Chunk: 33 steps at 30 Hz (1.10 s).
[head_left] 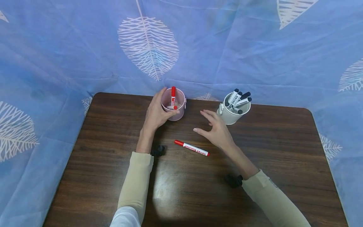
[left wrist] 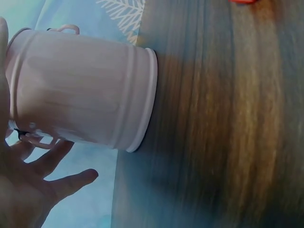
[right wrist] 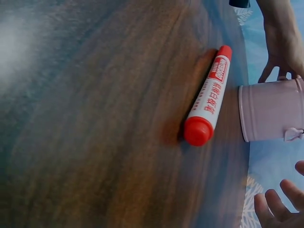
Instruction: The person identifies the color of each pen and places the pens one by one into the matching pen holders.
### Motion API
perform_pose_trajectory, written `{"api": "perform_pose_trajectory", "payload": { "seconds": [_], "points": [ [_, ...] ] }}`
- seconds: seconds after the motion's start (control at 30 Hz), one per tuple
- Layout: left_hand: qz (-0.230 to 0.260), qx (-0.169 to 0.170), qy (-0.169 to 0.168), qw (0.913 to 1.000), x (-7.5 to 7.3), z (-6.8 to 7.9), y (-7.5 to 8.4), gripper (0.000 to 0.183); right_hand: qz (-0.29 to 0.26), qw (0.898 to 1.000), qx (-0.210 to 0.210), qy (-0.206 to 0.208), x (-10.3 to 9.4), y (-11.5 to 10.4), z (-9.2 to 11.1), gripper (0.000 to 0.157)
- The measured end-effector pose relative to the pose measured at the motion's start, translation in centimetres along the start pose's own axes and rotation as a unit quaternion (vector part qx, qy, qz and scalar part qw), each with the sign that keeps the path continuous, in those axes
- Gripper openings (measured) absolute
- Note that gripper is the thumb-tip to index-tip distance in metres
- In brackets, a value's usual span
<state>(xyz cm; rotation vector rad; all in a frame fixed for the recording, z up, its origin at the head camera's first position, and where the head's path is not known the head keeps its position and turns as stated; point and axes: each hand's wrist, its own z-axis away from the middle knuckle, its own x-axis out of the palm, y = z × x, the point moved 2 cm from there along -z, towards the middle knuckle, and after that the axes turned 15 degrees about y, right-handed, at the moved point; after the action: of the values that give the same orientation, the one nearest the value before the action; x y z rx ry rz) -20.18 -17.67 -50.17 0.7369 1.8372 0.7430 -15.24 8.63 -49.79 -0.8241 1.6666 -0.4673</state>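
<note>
My left hand (head_left: 155, 114) holds the small pink bucket (head_left: 176, 116) from its left side, thumb across the front of the rim and fingers around the left side. Inside the bucket a red-capped marker (head_left: 173, 96) leans upright, and the red end of another marker (head_left: 171, 107) shows lower down. On the table in front lies a red whiteboard marker (head_left: 192, 148), its cap pointing left. My right hand (head_left: 217, 130) hovers beyond and to the right of that marker, thumb and fingers spread, with nothing in it.
A white bucket (head_left: 231, 119) filled with several black-capped markers (head_left: 237, 100) stands just past my right hand. Both buckets are near the back edge of the dark wooden table (head_left: 107, 132). A blue leaf-patterned cloth (head_left: 204, 47) hangs behind.
</note>
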Motion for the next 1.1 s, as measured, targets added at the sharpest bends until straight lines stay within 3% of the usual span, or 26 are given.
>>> {"api": "perform_pose_trajectory", "payload": {
  "seconds": [0.6,1.1],
  "points": [
    [0.012,-0.022,0.003,0.9997,0.5,0.0,0.4,0.106,-0.007,1.0,0.011,-0.022,0.1,0.4,1.5,0.076],
    [0.016,-0.015,0.019,0.9996,0.8,0.0,0.3,0.105,-0.007,0.999,0.013,-0.034,0.3,1.3,3.6,0.067]
  ]
}}
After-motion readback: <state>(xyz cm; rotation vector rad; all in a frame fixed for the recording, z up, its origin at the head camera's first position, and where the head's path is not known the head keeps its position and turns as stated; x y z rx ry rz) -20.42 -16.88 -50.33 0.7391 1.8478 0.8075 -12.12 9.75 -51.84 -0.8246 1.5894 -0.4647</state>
